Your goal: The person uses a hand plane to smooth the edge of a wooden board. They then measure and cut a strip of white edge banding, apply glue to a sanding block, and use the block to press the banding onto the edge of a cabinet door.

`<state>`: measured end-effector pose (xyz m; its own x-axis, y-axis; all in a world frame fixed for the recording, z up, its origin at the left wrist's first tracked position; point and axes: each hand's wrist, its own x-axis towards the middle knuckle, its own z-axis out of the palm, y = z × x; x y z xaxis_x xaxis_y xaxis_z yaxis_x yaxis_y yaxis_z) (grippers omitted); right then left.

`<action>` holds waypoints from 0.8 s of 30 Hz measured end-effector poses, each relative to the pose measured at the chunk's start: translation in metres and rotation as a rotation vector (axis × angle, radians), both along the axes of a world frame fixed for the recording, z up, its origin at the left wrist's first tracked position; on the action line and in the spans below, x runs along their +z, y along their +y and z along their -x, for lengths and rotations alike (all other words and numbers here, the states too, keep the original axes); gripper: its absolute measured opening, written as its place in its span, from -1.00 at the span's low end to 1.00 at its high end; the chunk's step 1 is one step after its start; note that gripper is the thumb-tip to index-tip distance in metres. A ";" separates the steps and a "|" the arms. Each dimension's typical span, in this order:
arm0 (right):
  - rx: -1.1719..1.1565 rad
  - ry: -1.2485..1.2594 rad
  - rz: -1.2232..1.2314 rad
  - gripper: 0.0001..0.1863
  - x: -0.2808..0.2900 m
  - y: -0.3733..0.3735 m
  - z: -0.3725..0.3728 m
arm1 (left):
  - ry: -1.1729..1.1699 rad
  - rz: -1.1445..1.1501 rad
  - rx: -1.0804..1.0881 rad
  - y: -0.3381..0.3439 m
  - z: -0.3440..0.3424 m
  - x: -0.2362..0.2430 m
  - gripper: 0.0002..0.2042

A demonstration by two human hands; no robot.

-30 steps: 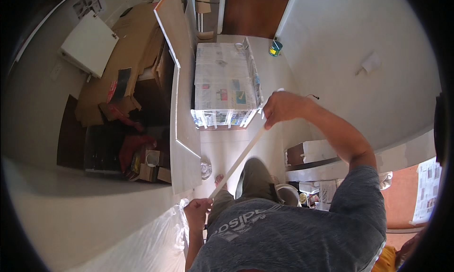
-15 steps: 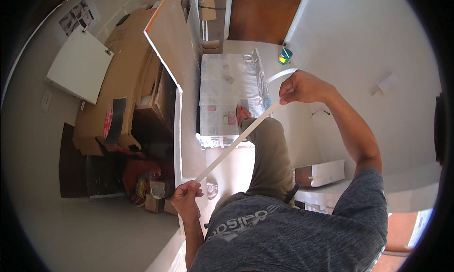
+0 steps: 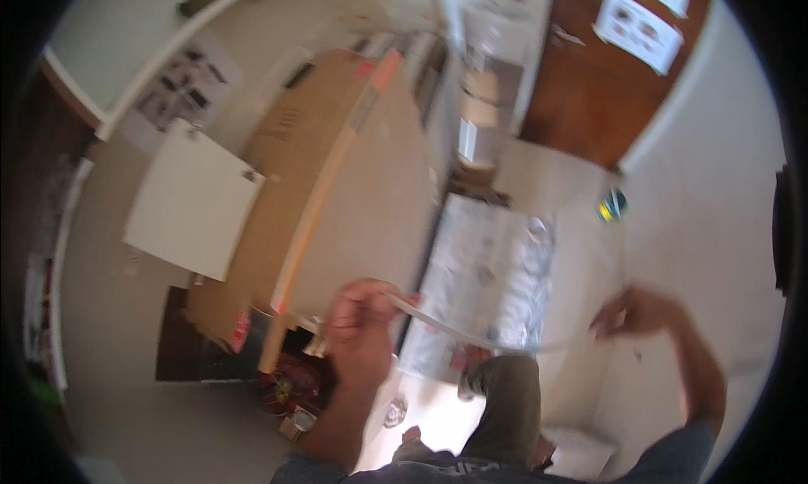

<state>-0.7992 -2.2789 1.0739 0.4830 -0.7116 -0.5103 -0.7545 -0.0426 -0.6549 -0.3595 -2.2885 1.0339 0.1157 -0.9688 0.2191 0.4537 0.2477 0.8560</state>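
A long, narrow white strip (image 3: 454, 334) runs between my two hands and sags in the middle. My left hand (image 3: 364, 320) is closed on one end of it, in front of the lower part of a tall flat panel (image 3: 370, 206). Farther right, my right hand (image 3: 644, 314) is bent with its fingers pinched at the strip; motion blurs the fingertips. A faint pale length of the strip seems to rise beyond this hand. The panel stands on edge, and its long narrow side faces me.
A plastic-covered bench (image 3: 459, 257) stands ahead, with a tape roll (image 3: 537, 226) on it. Beyond are a green can (image 3: 613, 204) and a brown door (image 3: 572, 88). Cardboard (image 3: 282, 130) and a white board (image 3: 194, 202) stand left. My leg (image 3: 509, 408) is below.
My left hand has risen to the panel, and my right hand is lower in view. The strip, stretched straight before, now sags. The view has tilted and blurred, showing more of the door.
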 end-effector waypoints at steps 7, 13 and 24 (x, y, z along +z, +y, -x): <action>-0.036 -0.128 -0.158 -0.70 -0.034 -0.005 -0.053 | 0.530 -0.426 -0.107 -0.066 0.040 0.125 -0.79; -0.003 -0.330 -0.287 -0.68 -0.014 -0.024 -0.136 | 0.499 -0.720 0.191 -0.035 0.038 0.241 -0.80; 1.172 -0.039 -0.368 -0.48 0.239 -0.166 -0.374 | 0.392 -0.743 0.674 0.081 -0.040 0.342 -0.84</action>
